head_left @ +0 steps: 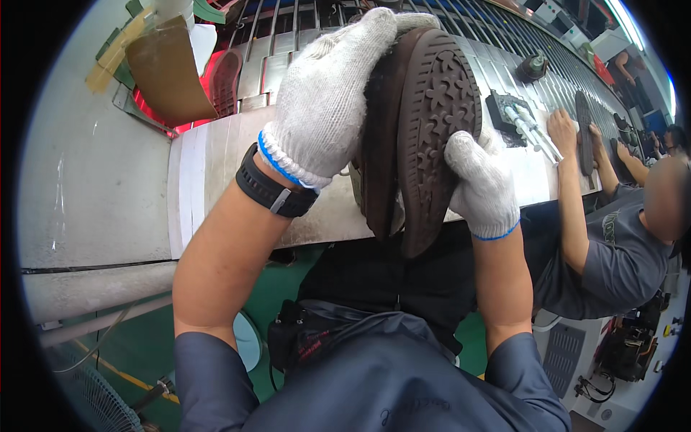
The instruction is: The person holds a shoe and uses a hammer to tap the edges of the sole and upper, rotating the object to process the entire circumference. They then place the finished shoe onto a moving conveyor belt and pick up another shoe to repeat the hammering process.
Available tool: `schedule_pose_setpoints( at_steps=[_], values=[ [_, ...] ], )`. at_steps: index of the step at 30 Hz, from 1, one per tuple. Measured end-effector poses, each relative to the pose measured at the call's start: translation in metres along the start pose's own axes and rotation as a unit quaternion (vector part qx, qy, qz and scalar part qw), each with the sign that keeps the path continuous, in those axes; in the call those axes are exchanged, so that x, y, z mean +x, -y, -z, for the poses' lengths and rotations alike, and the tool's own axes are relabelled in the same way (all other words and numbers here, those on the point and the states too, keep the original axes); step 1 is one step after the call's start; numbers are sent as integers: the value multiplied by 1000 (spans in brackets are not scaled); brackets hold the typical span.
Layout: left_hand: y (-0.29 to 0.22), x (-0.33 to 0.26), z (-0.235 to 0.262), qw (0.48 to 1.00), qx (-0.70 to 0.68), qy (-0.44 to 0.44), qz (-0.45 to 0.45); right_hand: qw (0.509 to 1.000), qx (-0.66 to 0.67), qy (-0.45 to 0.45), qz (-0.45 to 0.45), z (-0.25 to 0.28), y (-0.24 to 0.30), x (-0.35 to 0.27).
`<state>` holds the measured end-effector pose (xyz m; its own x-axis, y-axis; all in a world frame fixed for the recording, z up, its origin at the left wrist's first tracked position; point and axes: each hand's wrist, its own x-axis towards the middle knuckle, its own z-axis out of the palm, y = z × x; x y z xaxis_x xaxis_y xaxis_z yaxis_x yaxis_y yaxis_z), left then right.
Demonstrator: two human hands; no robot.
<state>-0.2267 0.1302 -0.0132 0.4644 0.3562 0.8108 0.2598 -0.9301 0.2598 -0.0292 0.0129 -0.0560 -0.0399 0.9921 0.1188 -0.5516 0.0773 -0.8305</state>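
A brown shoe sole (440,144) with flower-shaped treads stands on end in front of me, tread turned to the right. Directly left of it is a dark shoe upper (381,137), lined up along the sole. At the lower end a narrow gap shows between them; whether they join higher up I cannot tell. My left hand (327,93), in a white knit glove, wraps the upper from the left, fingers reaching over the top end. In a matching glove, my right hand (484,180) grips the sole's right edge, thumb on the tread. Its other fingers are mostly hidden.
Behind the shoe runs a slatted metal conveyor (288,36). A red-lit opening with another sole (225,79) lies left, beside a brown flap (169,72). A black block with white-handled tools (529,129) and a dark jar (533,66) stand right. A co-worker (612,245) sits close by.
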Motion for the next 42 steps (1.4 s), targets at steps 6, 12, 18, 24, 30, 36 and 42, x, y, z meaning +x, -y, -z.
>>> schedule_pose_setpoints(
  at_steps=[6,12,18,24,30,36,42],
  values=[
    [-27,16,25,952,-238,126,146,1000,7,11,1,4,-2,0],
    [-42,19,-3,694,-603,-6,392,998,-47,13,27,5,0,2],
    [-34,0,10,833,-487,29,261,995,-93,-7,40,-30,11,-8],
    [-63,-24,54,778,-522,-9,349,960,-281,11,-1,-42,9,-41],
    [-81,-43,88,874,-346,24,341,880,-458,37,122,-76,8,-47],
    [-92,-58,100,890,-281,-10,359,878,-457,89,114,-85,3,-43],
    [-101,-58,98,896,-238,-61,369,884,-450,104,65,-94,7,-41]
  ],
)
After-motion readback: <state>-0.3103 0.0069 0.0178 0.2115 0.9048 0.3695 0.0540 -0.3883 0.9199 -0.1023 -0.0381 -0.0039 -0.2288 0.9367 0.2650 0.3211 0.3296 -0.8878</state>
